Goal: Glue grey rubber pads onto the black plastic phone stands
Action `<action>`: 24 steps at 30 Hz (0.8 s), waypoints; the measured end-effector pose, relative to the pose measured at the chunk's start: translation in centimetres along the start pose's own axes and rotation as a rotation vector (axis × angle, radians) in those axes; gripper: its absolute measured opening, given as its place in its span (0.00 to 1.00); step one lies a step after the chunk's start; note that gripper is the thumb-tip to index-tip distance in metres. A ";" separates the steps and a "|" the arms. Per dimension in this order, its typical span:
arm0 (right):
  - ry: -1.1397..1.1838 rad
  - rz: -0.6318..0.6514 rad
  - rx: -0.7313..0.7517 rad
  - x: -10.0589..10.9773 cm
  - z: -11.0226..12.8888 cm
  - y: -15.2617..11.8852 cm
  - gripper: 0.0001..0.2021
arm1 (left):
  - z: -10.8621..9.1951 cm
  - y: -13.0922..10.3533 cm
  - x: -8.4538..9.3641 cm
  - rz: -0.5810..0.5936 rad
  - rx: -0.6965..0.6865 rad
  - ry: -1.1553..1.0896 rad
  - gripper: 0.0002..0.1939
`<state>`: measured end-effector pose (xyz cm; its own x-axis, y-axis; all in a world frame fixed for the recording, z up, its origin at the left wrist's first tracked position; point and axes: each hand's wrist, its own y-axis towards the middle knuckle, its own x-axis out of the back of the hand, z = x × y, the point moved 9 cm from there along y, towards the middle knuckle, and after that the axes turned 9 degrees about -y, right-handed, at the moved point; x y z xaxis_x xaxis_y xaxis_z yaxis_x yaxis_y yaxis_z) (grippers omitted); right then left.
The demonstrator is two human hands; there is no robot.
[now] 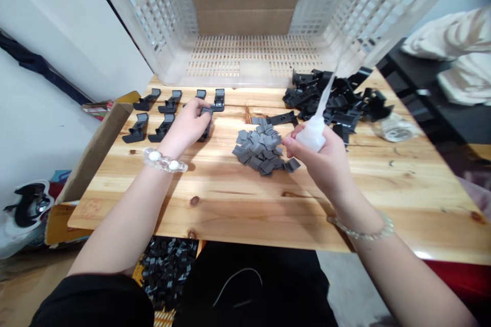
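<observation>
Left of the grey pad pile (258,145), at least 7 black pieces (137,129) stand in rows; the left hand (190,125) touches 1, grip unclear. Right of it, the right hand (326,161) clasps a white bottle (312,134); a black heap (330,97) behind-right lies unarranged.

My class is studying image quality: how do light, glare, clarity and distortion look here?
Head view: bright light, with a soft shadow on the table below the right hand; head view: a small glare spot on the table's near edge, lower right; head view: the nozzle fades towards its tip against the pale basket; head view: wide-angle stretch seems strongest towards the edges.
</observation>
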<state>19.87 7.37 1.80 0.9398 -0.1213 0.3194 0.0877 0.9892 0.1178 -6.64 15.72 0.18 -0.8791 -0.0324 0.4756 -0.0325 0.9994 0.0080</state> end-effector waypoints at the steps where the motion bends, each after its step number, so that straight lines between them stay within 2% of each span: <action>1: -0.002 0.001 0.003 0.0 0.0 0.0 0.12 | 0.2 0.4 0.9 -0.050 -0.028 0.135 0.15; 3: -0.002 -0.002 0.012 0.1 0.1 0.0 0.12 | 0.4 0.6 2.2 -0.106 -0.072 0.331 0.22; 5: -0.001 -0.010 0.013 0.2 0.1 0.1 0.12 | 0.0 0.2 2.7 -0.117 -0.100 0.449 0.27; 10: -0.018 -0.034 0.011 0.4 0.1 0.2 0.11 | 0.3 -0.9 2.0 -0.003 -0.020 0.648 0.34; 16: -0.009 -0.041 0.014 0.6 0.0 0.3 0.12 | 1.0 -1.2 1.7 0.049 0.037 0.794 0.28; 20: 0.010 -0.053 0.011 0.8 -0.2 0.6 0.12 | 0.2 -2.1 1.8 0.059 0.059 0.939 0.23; 22: 0.021 -0.059 0.010 0.9 -0.4 0.7 0.12 | -1.2 -2.6 1.4 0.006 -0.020 0.972 0.22; 24: 0.020 -0.062 0.005 0.9 -0.6 0.9 0.12 | -2.8 -3.1 -0.1 -0.003 -0.167 0.885 0.23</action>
<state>21.03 8.15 1.61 0.9391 -0.1809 0.2921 0.1448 0.9793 0.1411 -5.16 12.60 2.57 -0.1893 -0.0855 0.9782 0.0959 0.9898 0.1051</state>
